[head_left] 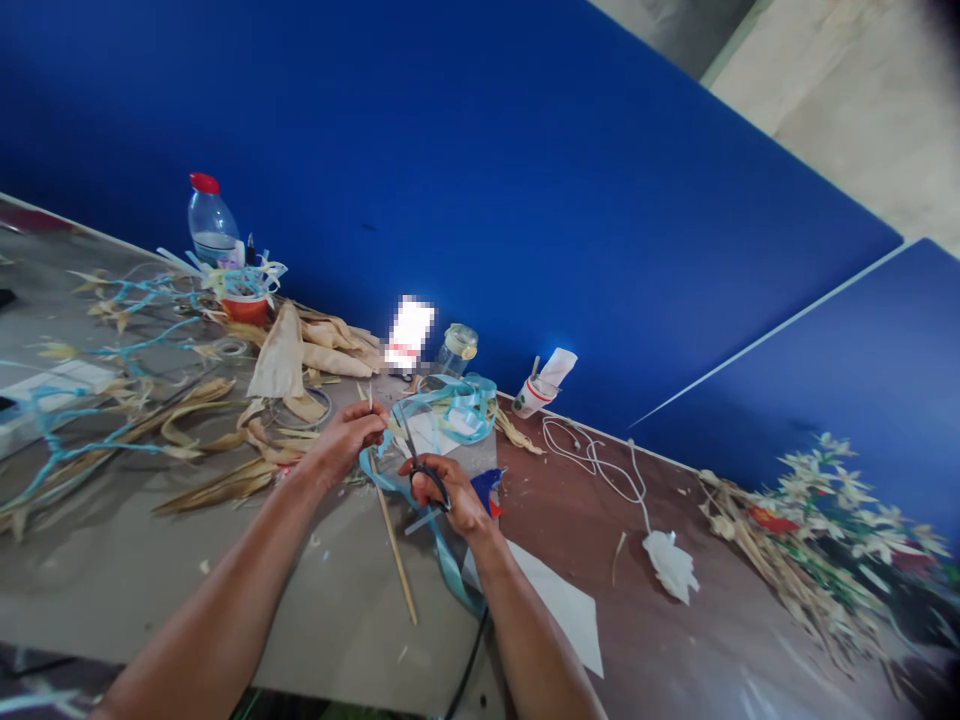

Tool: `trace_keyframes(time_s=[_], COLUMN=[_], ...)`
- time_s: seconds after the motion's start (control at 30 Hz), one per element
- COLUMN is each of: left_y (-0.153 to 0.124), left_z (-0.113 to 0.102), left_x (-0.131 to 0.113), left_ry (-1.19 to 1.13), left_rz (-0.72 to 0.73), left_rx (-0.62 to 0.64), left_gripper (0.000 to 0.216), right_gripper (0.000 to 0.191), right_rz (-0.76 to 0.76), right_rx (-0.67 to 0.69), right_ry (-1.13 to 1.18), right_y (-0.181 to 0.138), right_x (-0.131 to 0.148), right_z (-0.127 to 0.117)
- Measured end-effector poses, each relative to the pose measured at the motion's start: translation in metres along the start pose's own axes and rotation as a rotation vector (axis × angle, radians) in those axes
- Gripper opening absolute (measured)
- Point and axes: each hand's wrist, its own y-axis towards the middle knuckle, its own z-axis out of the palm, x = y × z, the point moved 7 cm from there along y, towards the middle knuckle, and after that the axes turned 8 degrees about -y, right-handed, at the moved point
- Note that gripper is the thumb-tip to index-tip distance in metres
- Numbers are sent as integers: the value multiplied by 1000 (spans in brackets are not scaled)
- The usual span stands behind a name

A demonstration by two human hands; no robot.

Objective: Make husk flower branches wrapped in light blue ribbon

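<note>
My right hand [454, 492] is closed on scissors [407, 432], with fingers around the dark handle and the blades pointing up and away. Just left of the blades, my left hand [354, 438] pinches a small pale strip, which looks like dried husk; its exact kind is hard to make out. Light blue ribbon [448, 562] runs beneath both hands, from a loose heap [469, 405] behind them. A thin wooden stick [397, 560] lies on the table between my forearms. White paper [559, 600] sticks out past my right forearm.
Dried husks [337, 350] and blue-wrapped stems [56, 445] cover the left side. Along the blue partition [480, 180] stand a bottle [212, 225], a red pot [246, 308], a glass jar [457, 350] and a paper cup [531, 397]. A white cable [592, 455] and artificial flowers [840, 490] lie right.
</note>
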Motion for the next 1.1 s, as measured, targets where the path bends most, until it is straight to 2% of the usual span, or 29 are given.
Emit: trace_keyframes(time_s=[0.5, 0.93, 1.1], left_y=[1, -6, -7], left_z=[-1, 1, -1], left_x=[-2, -10, -14], left_ry=[50, 22, 54], left_rz=[14, -56, -48], left_rx=[9, -52, -13], left_gripper=[5, 6, 8], right_gripper=[42, 34, 32], right_rz=[-16, 17, 36], right_rx=[52, 44, 50], right_ry=[25, -18, -47], right_y=[3, 4, 4], right_x=[-3, -6, -6], right_z=[4, 5, 6])
